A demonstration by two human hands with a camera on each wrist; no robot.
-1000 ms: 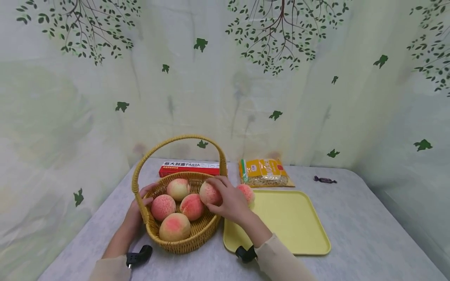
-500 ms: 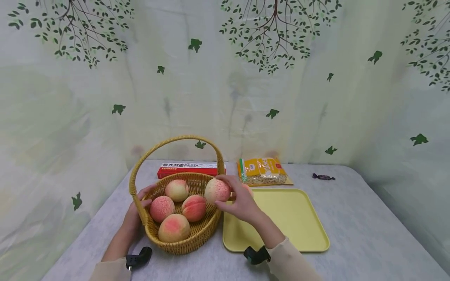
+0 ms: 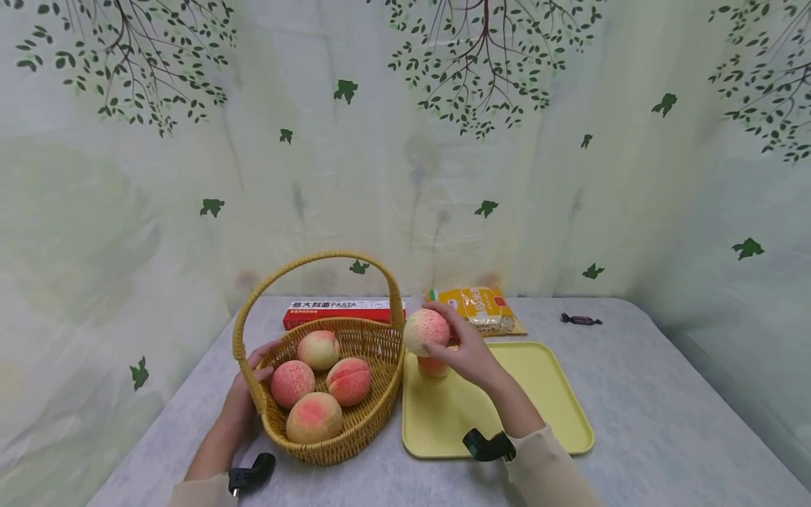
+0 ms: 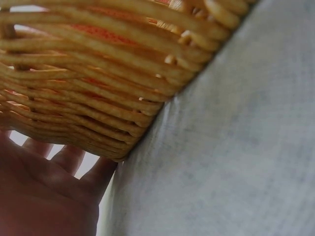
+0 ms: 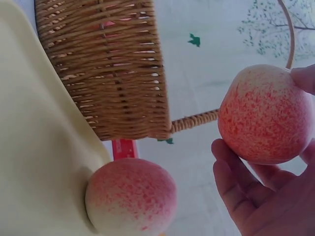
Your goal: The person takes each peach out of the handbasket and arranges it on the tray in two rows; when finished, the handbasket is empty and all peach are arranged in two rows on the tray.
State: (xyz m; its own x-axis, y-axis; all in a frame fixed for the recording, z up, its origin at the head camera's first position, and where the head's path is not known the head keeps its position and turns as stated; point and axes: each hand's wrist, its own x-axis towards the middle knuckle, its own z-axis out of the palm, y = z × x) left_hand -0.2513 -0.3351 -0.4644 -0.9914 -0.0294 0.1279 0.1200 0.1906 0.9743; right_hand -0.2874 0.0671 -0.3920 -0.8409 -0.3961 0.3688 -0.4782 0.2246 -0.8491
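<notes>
My right hand (image 3: pixel 470 353) holds a pink-speckled peach (image 3: pixel 426 331) between thumb and fingers, raised above the far left corner of a yellow tray (image 3: pixel 507 415). Under it a second peach (image 5: pixel 130 196) sits on the tray, partly hidden in the head view. Several more peaches (image 3: pixel 349 381) lie inside a wicker basket (image 3: pixel 345 443) with a tall arched handle. At the basket's left side my left hand (image 3: pixel 243 387) grips the rim near the handle's foot. Its fingers (image 4: pixel 69 158) lie against the outer wicker in the left wrist view.
Behind the basket lies a red and white pasta box (image 3: pixel 317 312). A yellow bag of dry food (image 3: pixel 484 310) stands behind the tray, partly covered by the right hand. A dark wrapped candy (image 3: pixel 581 320) is on the grey table (image 3: pixel 671 422) at the far right.
My right hand has lifted the peach out of the basket and carried it right, over the tray. The left hand stays at the basket rim.
</notes>
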